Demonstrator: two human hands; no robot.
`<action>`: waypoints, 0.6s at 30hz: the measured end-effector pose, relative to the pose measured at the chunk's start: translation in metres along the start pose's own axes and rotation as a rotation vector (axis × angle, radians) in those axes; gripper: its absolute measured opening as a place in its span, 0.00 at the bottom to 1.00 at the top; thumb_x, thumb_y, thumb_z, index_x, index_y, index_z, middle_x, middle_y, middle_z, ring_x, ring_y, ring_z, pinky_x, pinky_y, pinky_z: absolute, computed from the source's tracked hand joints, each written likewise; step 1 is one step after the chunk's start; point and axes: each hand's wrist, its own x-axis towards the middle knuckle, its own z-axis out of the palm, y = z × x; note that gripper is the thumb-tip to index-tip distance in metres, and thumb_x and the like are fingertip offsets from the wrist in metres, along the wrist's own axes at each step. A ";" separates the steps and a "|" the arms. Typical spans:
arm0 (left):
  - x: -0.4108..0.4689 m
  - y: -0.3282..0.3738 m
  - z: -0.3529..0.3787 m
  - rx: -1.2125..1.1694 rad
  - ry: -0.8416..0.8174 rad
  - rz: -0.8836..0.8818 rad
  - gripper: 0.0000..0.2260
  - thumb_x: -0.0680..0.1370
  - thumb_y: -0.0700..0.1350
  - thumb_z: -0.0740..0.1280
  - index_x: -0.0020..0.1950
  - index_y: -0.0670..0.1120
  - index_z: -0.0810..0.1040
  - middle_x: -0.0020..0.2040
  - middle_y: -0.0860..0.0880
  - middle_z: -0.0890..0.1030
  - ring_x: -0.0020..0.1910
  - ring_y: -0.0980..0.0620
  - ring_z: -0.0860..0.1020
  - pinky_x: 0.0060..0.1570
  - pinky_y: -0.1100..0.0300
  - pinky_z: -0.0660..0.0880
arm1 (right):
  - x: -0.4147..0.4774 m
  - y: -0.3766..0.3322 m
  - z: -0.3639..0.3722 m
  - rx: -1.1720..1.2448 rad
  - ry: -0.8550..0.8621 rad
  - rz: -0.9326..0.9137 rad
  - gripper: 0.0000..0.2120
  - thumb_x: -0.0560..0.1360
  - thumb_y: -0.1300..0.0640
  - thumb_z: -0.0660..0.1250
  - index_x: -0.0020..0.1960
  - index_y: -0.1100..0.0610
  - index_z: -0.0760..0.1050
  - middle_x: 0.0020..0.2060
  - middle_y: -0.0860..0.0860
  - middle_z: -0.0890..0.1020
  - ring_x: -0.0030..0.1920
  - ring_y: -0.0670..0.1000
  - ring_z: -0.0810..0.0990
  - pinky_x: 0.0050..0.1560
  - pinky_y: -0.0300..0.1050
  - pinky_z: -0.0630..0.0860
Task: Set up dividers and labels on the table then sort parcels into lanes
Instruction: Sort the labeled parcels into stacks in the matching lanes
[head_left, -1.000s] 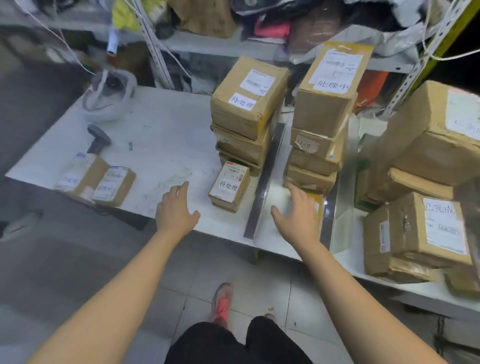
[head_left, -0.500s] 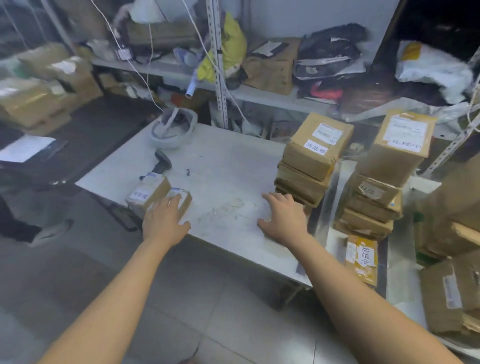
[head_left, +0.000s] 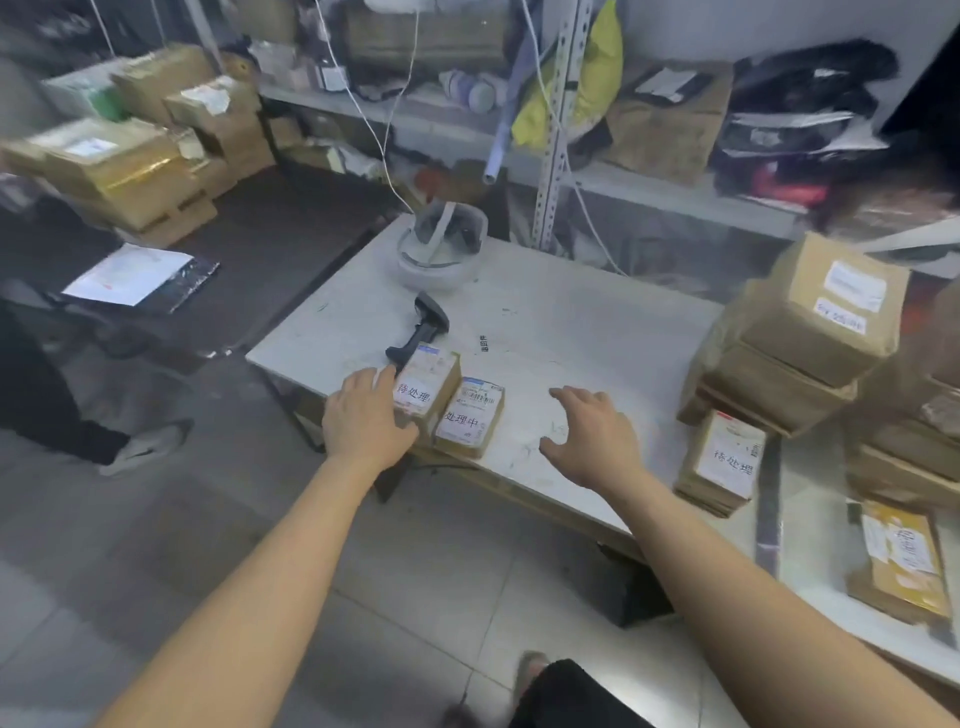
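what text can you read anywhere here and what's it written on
"待处理": slip on the leftmost parcel.
"处理中": slip on the second parcel, right beside it.
"待处理": slip on the small parcel by the stack.
Too blurred to read: the slip on the top box of the stack, the label on the yellow parcel, and all printed shipping labels.
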 end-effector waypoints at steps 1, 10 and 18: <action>0.006 -0.006 0.003 -0.016 -0.004 -0.006 0.35 0.73 0.56 0.69 0.76 0.46 0.64 0.71 0.45 0.70 0.70 0.44 0.68 0.64 0.50 0.67 | 0.008 -0.006 0.005 0.007 -0.012 0.003 0.32 0.75 0.48 0.66 0.77 0.51 0.63 0.74 0.47 0.69 0.72 0.54 0.66 0.63 0.50 0.70; 0.074 -0.021 0.035 -0.070 -0.104 -0.043 0.41 0.69 0.66 0.70 0.75 0.45 0.63 0.69 0.46 0.70 0.66 0.45 0.70 0.60 0.51 0.70 | 0.091 -0.050 0.059 0.155 -0.091 0.097 0.33 0.74 0.45 0.67 0.76 0.49 0.63 0.73 0.47 0.69 0.71 0.53 0.66 0.62 0.52 0.72; 0.093 -0.011 0.074 -0.320 -0.293 -0.158 0.47 0.60 0.71 0.70 0.73 0.51 0.63 0.59 0.49 0.78 0.57 0.46 0.78 0.50 0.49 0.79 | 0.118 -0.084 0.108 0.345 -0.142 0.413 0.41 0.68 0.38 0.71 0.74 0.50 0.60 0.66 0.52 0.71 0.66 0.57 0.72 0.55 0.55 0.74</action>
